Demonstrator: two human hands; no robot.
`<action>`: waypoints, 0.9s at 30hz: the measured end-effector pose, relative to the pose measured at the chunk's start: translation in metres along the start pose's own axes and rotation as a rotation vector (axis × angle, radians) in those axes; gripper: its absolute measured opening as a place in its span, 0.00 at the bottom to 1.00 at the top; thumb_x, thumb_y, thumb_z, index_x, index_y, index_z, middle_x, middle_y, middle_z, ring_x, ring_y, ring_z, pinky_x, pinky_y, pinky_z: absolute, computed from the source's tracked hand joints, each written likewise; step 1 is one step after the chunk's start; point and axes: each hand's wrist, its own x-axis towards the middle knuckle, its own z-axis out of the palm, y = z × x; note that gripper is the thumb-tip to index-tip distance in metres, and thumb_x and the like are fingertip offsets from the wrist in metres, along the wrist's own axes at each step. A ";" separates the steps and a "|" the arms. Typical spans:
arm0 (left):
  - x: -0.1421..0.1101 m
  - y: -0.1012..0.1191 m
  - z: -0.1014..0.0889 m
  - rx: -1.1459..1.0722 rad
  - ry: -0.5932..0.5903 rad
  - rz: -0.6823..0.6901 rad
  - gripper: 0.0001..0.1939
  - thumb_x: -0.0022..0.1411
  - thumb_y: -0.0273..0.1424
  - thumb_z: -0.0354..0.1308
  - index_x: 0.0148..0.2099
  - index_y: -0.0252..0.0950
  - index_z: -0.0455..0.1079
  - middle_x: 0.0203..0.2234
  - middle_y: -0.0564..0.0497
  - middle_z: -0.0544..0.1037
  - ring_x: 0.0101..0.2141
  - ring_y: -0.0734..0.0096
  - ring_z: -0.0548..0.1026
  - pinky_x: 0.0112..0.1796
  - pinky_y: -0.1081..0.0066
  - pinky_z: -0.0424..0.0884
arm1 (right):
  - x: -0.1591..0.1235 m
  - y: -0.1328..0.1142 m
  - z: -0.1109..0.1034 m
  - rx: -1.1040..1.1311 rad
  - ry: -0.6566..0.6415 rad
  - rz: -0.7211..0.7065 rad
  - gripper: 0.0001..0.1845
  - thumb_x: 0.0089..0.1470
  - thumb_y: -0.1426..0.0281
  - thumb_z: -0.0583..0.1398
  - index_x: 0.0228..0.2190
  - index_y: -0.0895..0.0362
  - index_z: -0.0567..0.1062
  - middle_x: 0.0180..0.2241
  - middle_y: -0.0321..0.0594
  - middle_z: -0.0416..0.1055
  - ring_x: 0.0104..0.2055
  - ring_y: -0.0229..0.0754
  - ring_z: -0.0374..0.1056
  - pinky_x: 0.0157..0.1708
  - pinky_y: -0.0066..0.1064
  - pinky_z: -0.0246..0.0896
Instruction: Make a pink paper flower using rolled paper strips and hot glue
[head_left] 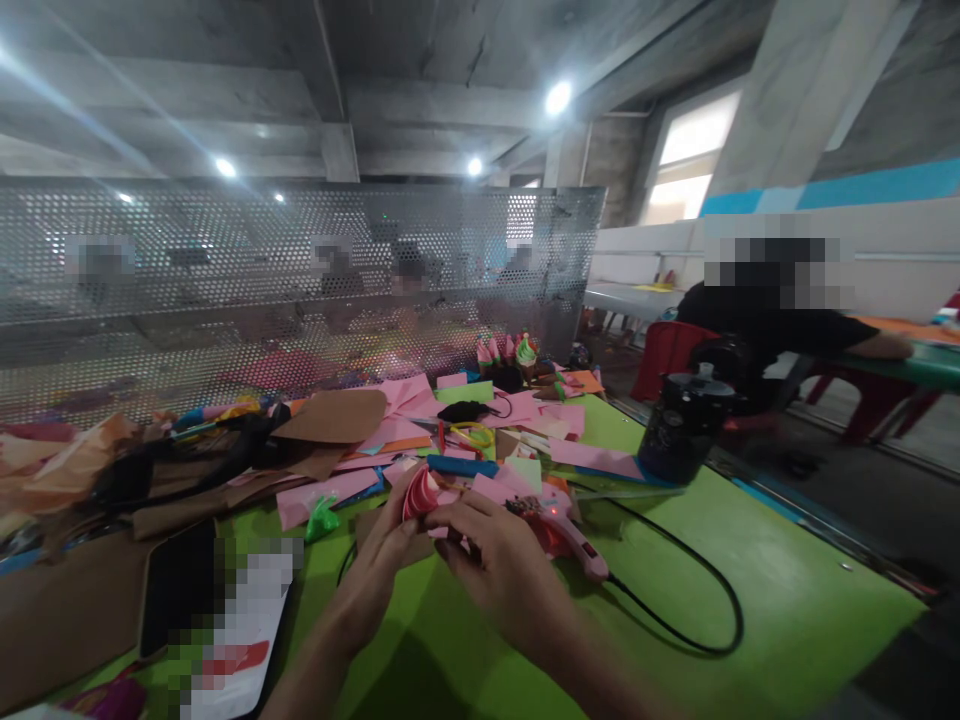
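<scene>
Near the middle of the green table, my left hand [384,548] is closed around a red-and-pink layered foam swirl [420,494]. My right hand [491,535] meets it from the other side, its fingers bent and pressed to the swirl's lower edge. What lies under those right fingertips is partly hidden. Just right of the right hand, a pink hot glue gun [574,538] lies on the table with a small red light lit and a black cord trailing from it. Pink foam sheets [409,398] are scattered beyond both hands.
A dark lidded container [682,425] stands at the table's right edge. Left are a black phone [178,588], brown sheets [71,625] and a green plastic scrap [322,518]. Finished-looking swirl cones [526,352] stand behind, before a perforated metal screen [285,270]. A person in black [765,325] sits right.
</scene>
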 end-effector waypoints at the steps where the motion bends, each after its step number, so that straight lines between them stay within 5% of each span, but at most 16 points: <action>1: 0.000 0.000 0.000 0.000 -0.001 0.000 0.34 0.61 0.45 0.53 0.67 0.44 0.55 0.59 0.47 0.69 0.63 0.49 0.59 0.61 0.52 0.54 | 0.000 0.000 0.000 -0.001 -0.001 -0.005 0.17 0.55 0.82 0.58 0.42 0.52 0.77 0.41 0.39 0.75 0.43 0.42 0.70 0.40 0.29 0.63; 27: 0.001 -0.001 -0.001 0.031 -0.009 -0.006 0.32 0.61 0.44 0.54 0.66 0.45 0.56 0.59 0.48 0.70 0.63 0.48 0.58 0.61 0.52 0.55 | -0.004 0.002 -0.002 0.045 -0.002 0.048 0.19 0.55 0.82 0.59 0.45 0.50 0.77 0.41 0.39 0.74 0.41 0.42 0.70 0.37 0.29 0.62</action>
